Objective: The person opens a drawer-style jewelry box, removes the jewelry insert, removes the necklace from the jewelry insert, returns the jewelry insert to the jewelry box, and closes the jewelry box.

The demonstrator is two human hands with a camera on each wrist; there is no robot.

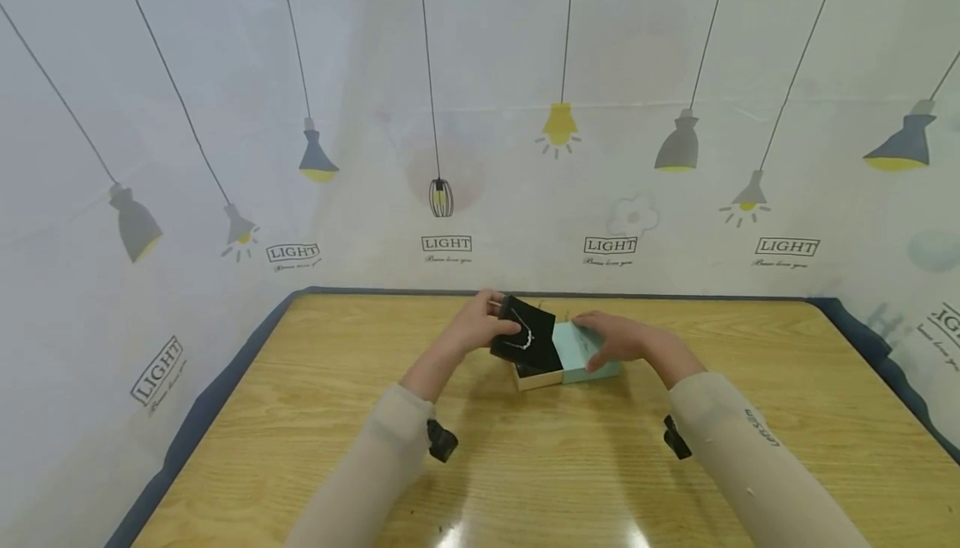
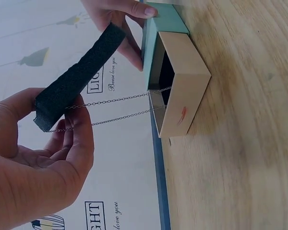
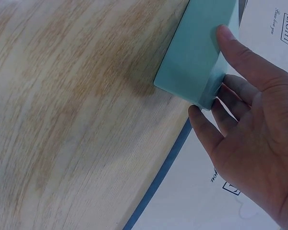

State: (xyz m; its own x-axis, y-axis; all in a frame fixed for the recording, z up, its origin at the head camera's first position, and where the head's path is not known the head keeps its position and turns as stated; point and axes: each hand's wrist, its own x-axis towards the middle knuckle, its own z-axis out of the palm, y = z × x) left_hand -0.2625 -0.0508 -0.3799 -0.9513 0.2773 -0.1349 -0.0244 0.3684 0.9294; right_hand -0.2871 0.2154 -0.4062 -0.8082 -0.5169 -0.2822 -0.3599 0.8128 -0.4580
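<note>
My left hand pinches a black foam pad by one end, tilted above an open jewelry box. A silver necklace lies across the pad's face. In the left wrist view its two chain strands run from the back of the pad down into the box. The box has a cream drawer, part way out of a mint-green sleeve. My right hand grips that sleeve, thumb on one face and fingers round the far side and end. The drawer's inside is dark.
The box rests on a wood-grain table, near its back edge. Behind the table hangs a pale cloth printed with lamps, and dark blue trim runs along the border. Wrist cameras sit on both wrists.
</note>
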